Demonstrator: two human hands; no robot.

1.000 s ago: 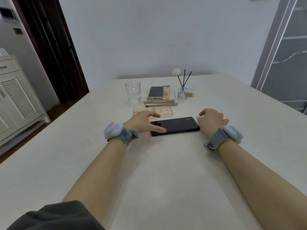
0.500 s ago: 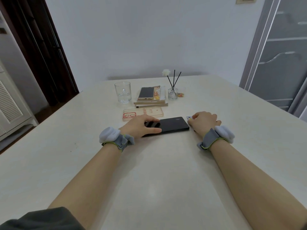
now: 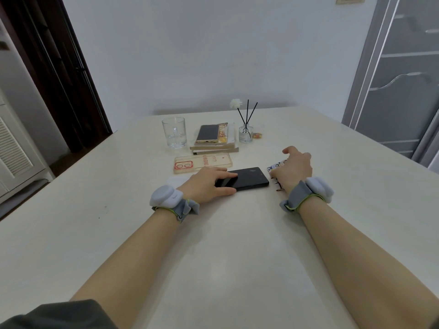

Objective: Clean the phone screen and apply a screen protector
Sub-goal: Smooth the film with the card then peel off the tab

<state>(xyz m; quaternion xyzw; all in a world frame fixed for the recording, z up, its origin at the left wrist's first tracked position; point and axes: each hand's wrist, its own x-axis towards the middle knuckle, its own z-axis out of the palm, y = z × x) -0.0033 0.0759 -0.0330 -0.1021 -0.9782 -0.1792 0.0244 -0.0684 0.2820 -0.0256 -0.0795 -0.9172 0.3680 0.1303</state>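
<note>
A black phone (image 3: pixel 249 178) lies flat, screen up, in the middle of the white table (image 3: pixel 237 245). My left hand (image 3: pixel 206 185) rests on its left end, fingers flat across the glass and thumb along the near edge. My right hand (image 3: pixel 294 168) hovers just right of the phone with fingers loosely spread, over a small printed packet (image 3: pixel 275 165). A thin whitish sheet (image 3: pixel 179 180) lies on the table left of my left hand.
Behind the phone lies a clear phone case (image 3: pixel 202 162) with red print. Farther back stand a glass mug (image 3: pixel 174 132), a gold phone (image 3: pixel 208 133) on stacked books (image 3: pixel 215 147), and a reed diffuser (image 3: pixel 245 129). Small candies (image 3: pixel 257 135) sit beside it.
My left hand slid further onto the phone's left end. My right hand lifted from a loose fist beside the phone and opened over the small packet. The camera view shifted rightward.
</note>
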